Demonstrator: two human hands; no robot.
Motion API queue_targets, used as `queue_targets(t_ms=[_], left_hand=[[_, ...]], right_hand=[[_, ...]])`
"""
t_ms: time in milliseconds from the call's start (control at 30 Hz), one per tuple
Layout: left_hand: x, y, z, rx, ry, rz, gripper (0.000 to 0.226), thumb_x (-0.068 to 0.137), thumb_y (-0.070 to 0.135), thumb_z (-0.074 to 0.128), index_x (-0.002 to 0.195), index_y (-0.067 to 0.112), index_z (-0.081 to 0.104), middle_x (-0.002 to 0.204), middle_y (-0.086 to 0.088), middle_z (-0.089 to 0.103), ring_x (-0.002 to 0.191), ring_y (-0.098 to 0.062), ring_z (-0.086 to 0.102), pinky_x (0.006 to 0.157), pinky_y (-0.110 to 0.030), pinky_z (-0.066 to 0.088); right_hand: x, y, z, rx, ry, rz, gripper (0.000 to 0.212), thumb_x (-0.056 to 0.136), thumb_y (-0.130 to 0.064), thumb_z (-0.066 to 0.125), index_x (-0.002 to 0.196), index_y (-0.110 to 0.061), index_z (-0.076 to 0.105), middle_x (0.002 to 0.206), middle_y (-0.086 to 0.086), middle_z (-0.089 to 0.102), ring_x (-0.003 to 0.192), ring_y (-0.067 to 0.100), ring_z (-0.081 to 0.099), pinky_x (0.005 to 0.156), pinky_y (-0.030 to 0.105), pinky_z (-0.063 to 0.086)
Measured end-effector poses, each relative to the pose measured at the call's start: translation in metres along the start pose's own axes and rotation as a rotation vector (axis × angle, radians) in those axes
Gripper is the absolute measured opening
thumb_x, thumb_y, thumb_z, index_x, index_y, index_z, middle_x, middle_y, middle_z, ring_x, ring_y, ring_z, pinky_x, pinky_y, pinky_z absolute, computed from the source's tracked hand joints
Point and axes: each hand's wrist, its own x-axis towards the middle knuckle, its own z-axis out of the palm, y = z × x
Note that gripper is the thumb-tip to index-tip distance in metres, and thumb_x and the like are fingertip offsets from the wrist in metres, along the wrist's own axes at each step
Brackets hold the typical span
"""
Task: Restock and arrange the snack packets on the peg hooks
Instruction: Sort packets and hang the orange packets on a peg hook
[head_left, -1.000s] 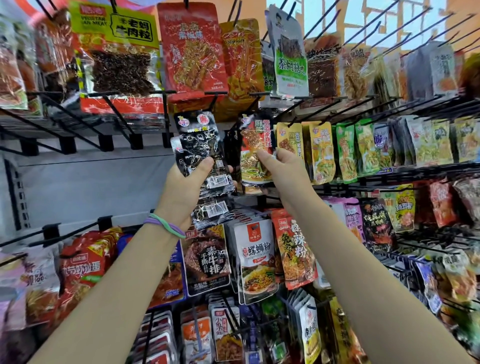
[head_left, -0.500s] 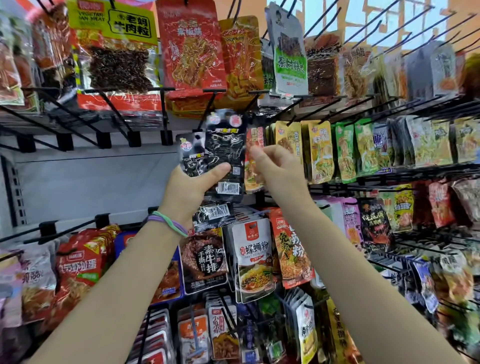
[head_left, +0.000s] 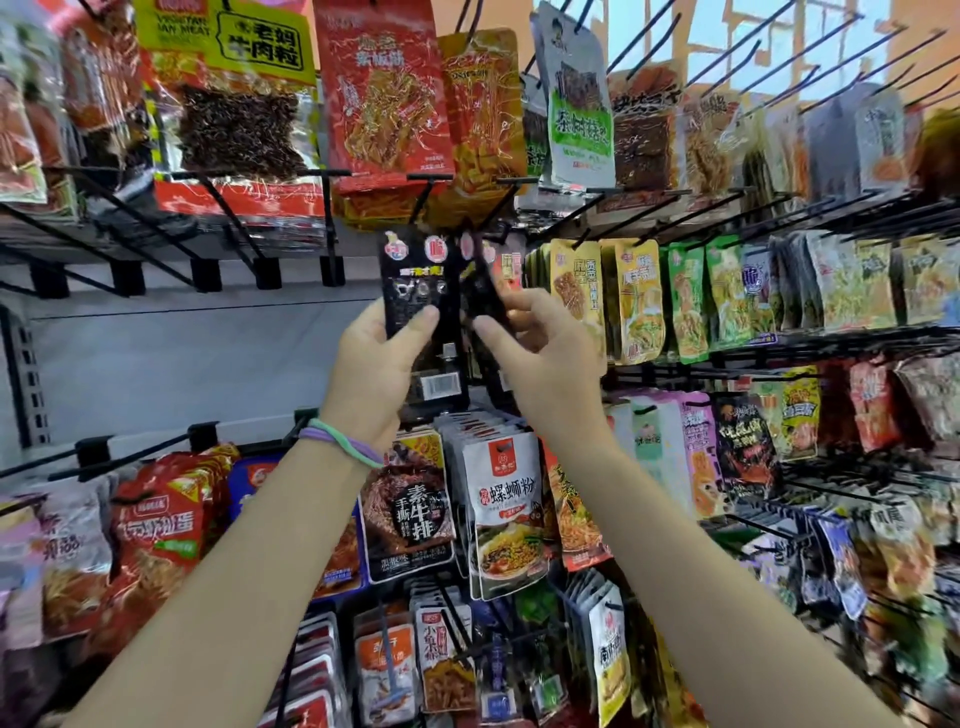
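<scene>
Head view: left hand (head_left: 371, 374) grips a stack of upright black packets (head_left: 418, 291); right hand (head_left: 545, 358) pinches one tilted black packet (head_left: 483, 291) just right of them, below the peg hook (head_left: 423, 195).

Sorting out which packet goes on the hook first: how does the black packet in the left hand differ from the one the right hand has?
The left hand grips the left black packet upright, its printed face toward the camera. The right hand pinches the right black packet tilted and nearly edge-on, so its face hardly shows. A barcode label shows below the left packet; none shows on the right one. Both are dark, with round red-and-white badges near the top.
</scene>
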Motion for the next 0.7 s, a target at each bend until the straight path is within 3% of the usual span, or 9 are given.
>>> queue_targets(t_ms=[67,167,300,367,467,533,600,700], left_hand=[[-0.004,0.001,0.006,-0.057,-0.027,-0.027,0.012,0.104,0.018,0.057,0.109,0.016,0.067,0.114,-0.011,0.074,0.112,-0.032,0.069,0.099,-0.054,0.054],[-0.005,0.001,0.005,-0.088,-0.054,-0.061,0.031,0.095,0.037,0.07,0.112,0.012,0.065,0.115,-0.014,0.074,0.112,-0.031,0.07,0.098,-0.053,0.056],[-0.002,-0.009,0.001,0.024,0.008,-0.041,0.01,0.093,0.01,0.072,0.102,0.008,0.068,0.102,-0.012,0.074,0.099,-0.028,0.07,0.094,-0.05,0.055],[0.0,-0.01,0.002,0.007,0.048,-0.071,0.019,0.092,0.01,0.074,0.109,0.003,0.069,0.109,-0.016,0.075,0.105,-0.033,0.071,0.097,-0.055,0.055],[0.003,-0.008,0.004,0.008,0.047,-0.077,0.022,0.093,0.023,0.074,0.106,0.006,0.071,0.11,-0.014,0.076,0.107,-0.034,0.071,0.098,-0.053,0.055],[0.003,-0.006,0.004,0.031,0.047,-0.099,0.035,0.094,0.04,0.071,0.105,0.007,0.068,0.104,-0.009,0.075,0.1,-0.027,0.07,0.094,-0.045,0.055],[0.004,-0.008,-0.003,0.04,0.05,-0.102,0.064,0.081,0.06,0.076,0.11,0.004,0.066,0.109,-0.012,0.075,0.105,-0.029,0.069,0.098,-0.051,0.053],[0.01,-0.016,-0.016,0.004,0.03,-0.092,0.094,0.061,0.078,0.081,0.122,0.01,0.064,0.122,-0.014,0.072,0.116,-0.038,0.066,0.1,-0.063,0.049]], right_hand=[[-0.004,-0.006,0.006,0.014,-0.03,-0.025,0.016,0.096,-0.029,0.068,0.109,-0.02,0.071,0.087,-0.008,0.063,0.077,0.003,0.057,0.07,0.021,0.049],[-0.005,-0.004,0.007,-0.03,-0.106,-0.027,0.025,0.1,-0.024,0.062,0.122,-0.017,0.072,0.099,0.005,0.061,0.088,0.009,0.056,0.077,0.018,0.047],[-0.005,-0.003,0.003,-0.071,-0.083,-0.012,0.03,0.096,-0.023,0.068,0.126,-0.026,0.065,0.104,0.005,0.05,0.091,0.005,0.048,0.082,0.007,0.038],[-0.003,-0.001,0.001,-0.001,-0.146,0.142,0.034,0.097,-0.033,0.066,0.129,-0.025,0.056,0.106,0.001,0.054,0.093,0.007,0.052,0.08,0.011,0.042],[-0.001,0.005,-0.003,0.105,-0.191,0.284,0.04,0.098,-0.042,0.062,0.102,-0.002,0.065,0.086,0.013,0.063,0.077,0.014,0.056,0.073,0.027,0.044],[0.002,0.006,-0.01,0.176,-0.095,0.338,0.043,0.1,-0.035,0.062,0.09,0.006,0.058,0.076,0.011,0.051,0.063,0.008,0.049,0.06,0.019,0.044],[0.008,0.005,-0.016,0.248,-0.044,0.406,0.044,0.101,-0.032,0.061,0.096,0.011,0.054,0.08,0.01,0.046,0.058,0.01,0.049,0.051,0.021,0.046],[0.019,0.002,-0.02,0.265,-0.059,0.443,0.039,0.101,-0.031,0.06,0.09,0.006,0.055,0.081,0.008,0.043,0.048,0.007,0.051,0.059,0.035,0.053]])
